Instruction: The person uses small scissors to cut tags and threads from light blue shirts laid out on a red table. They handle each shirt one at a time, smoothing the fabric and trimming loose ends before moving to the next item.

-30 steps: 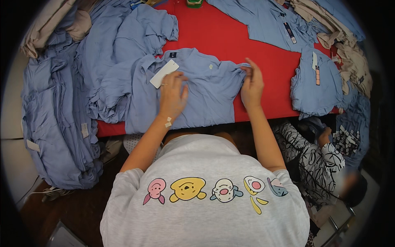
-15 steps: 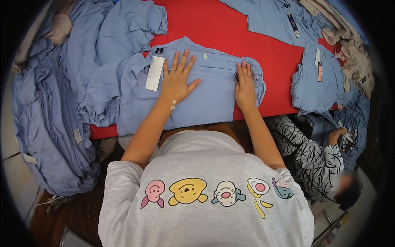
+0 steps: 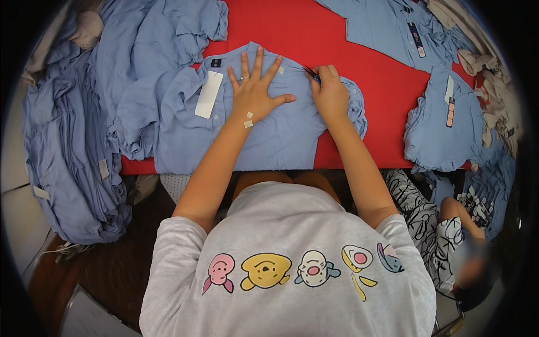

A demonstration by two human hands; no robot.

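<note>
A light blue shirt (image 3: 264, 140) with buttons down its front lies spread before me. Its white hang tag (image 3: 209, 95) rests near the dark neck label. My left hand (image 3: 255, 92) is flat on the shirt's upper part, fingers spread, a ring on one finger and small pale stickers by the wrist. To its right, my right hand (image 3: 330, 95) is closed around what look like small thread snips (image 3: 311, 73); their dark pointed tip sticks out toward the left over the shirt's shoulder edge. Most of the tool is hidden in the fingers.
A red-covered table (image 3: 281, 28) carries the shirt. Heaped blue garments (image 3: 140, 73) lie at left, some hanging over the edge. A folded blue shirt (image 3: 441, 129) with tags and beige garments (image 3: 494, 84) lie at right. A person in a patterned sleeve (image 3: 449, 241) sits low at right.
My right hand has gone from lying flat on the shirt to a closed grip, moved slightly up and left, the tool's tip now showing. My left hand has shifted right, fingers spread wider.
</note>
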